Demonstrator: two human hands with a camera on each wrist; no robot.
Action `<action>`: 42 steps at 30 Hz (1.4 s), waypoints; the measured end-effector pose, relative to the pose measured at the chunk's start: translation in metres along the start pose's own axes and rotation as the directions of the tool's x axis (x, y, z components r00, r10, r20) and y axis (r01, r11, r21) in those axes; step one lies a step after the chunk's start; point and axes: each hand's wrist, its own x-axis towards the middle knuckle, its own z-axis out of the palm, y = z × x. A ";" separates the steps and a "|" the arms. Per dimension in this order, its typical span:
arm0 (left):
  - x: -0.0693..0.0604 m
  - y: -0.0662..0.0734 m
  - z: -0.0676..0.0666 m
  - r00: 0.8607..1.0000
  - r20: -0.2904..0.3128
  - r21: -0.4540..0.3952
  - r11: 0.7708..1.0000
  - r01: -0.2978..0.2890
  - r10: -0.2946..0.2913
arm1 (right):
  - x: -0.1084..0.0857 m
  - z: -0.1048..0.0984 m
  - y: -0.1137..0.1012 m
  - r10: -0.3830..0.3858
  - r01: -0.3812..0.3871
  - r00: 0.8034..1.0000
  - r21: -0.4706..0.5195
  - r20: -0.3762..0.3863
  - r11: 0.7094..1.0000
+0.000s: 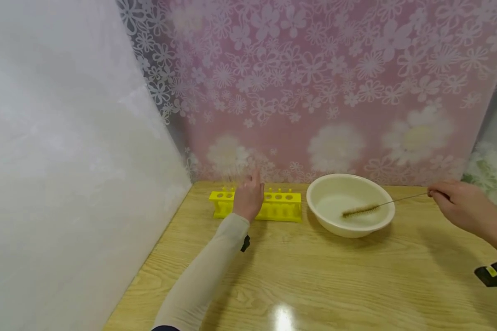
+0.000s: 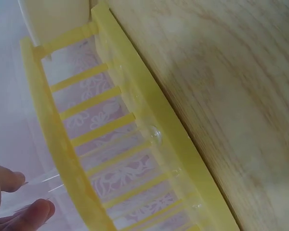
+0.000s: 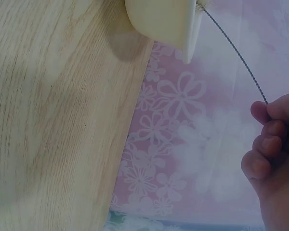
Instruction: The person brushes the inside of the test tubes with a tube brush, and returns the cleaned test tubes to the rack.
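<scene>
My left hand [image 1: 249, 196] is at the yellow test tube rack [image 1: 254, 196], over its middle-left part. In the left wrist view, its thumb and fingers pinch the upper part of a clear glass test tube [image 2: 155, 135], whose rounded bottom is at the rack's base. More clear tubes stand in the rack on the left side, faint against the wall. My right hand [image 1: 459, 207] pinches the twisted wire handle of a test tube brush [image 1: 361, 211]. The brush's tan bristles are inside the white bowl [image 1: 314, 202], to the right of the rack.
The wooden table [image 1: 298, 280] runs up to a pink floral sheet [image 1: 314, 101] behind the rack and bowl. A white sheet wall [image 1: 87, 161] closes off the left side. Several rack holes right of my left hand show no tube.
</scene>
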 end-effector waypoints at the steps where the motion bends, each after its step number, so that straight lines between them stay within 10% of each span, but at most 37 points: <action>1: -0.001 0.000 0.001 1.000 -0.010 -0.006 1.000 -0.005 0.005 | -0.001 0.000 0.000 0.001 -0.001 1.000 0.002 -0.001 1.000; 26: -0.022 -0.007 0.013 0.992 -0.123 -0.054 0.998 -0.013 0.006 | -0.006 0.020 -0.006 -0.047 0.051 0.998 0.085 -0.045 0.995; 42: -0.039 -0.010 0.007 0.988 -0.139 -0.076 0.994 -0.079 0.068 | -0.013 0.028 0.001 -0.019 0.000 0.980 0.098 0.198 0.995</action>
